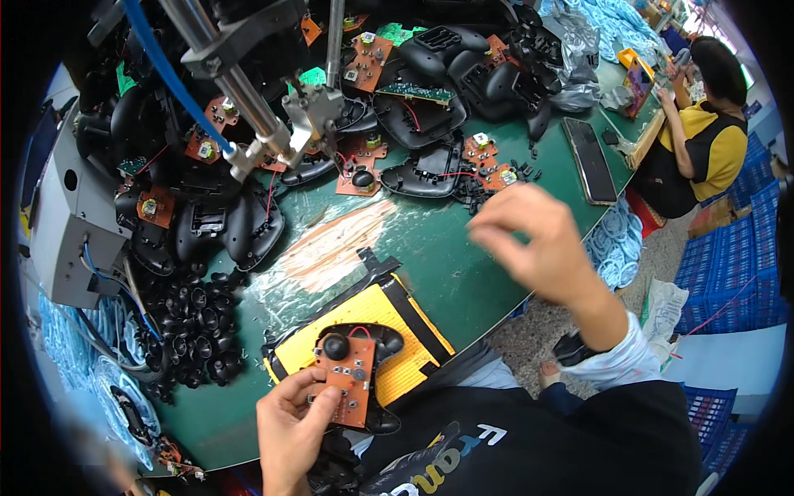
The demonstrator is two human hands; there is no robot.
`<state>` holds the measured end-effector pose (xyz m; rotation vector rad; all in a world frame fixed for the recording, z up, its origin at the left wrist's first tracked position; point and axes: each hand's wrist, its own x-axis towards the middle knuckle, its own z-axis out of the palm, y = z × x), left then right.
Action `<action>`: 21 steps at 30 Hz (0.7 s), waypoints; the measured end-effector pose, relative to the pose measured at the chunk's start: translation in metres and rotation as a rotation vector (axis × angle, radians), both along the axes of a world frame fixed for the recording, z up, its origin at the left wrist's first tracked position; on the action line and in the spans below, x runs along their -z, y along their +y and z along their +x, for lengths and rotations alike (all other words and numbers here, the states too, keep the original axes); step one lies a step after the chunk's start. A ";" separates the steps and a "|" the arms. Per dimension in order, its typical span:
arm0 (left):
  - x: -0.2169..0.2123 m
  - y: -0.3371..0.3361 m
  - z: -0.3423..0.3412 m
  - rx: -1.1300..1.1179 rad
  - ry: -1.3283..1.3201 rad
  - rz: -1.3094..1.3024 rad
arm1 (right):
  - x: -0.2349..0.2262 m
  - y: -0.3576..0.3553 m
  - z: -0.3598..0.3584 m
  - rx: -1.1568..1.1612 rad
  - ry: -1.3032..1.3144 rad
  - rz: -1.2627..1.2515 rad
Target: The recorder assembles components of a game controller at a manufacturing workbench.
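Note:
My left hand (294, 417) grips an orange-brown circuit board (351, 372) at its left edge, thumb on top. A round black thumbstick cap (336, 346) sits at the board's upper end, with a short red wire beside it. Beneath the board is a black game controller shell (387, 340), resting over a yellow pad (302, 360) with black tape along its edges. My right hand (533, 240) is raised over the right side of the table, thumb and forefinger brought together. Whatever is between them, if anything, is too small to make out. Small black parts (473, 194) lie beyond its fingertips.
A metal press arm (248, 99) with a blue hose hangs over the green table (463, 289). Controller shells (236, 223) and boards are heaped behind; black caps (198, 322) pile at left. A phone (589, 161) lies right. A co-worker (699, 132) sits at far right.

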<state>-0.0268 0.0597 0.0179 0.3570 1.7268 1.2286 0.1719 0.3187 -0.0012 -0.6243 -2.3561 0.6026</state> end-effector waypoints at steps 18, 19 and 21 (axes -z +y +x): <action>-0.010 0.012 -0.010 0.113 -0.144 -0.117 | 0.032 0.027 0.032 0.294 -0.295 -0.001; -0.010 0.011 -0.012 0.136 -0.188 -0.115 | 0.031 0.027 0.033 0.302 -0.319 -0.004; -0.013 0.007 -0.013 0.115 -0.208 -0.108 | 0.027 0.025 0.030 0.291 -0.374 0.043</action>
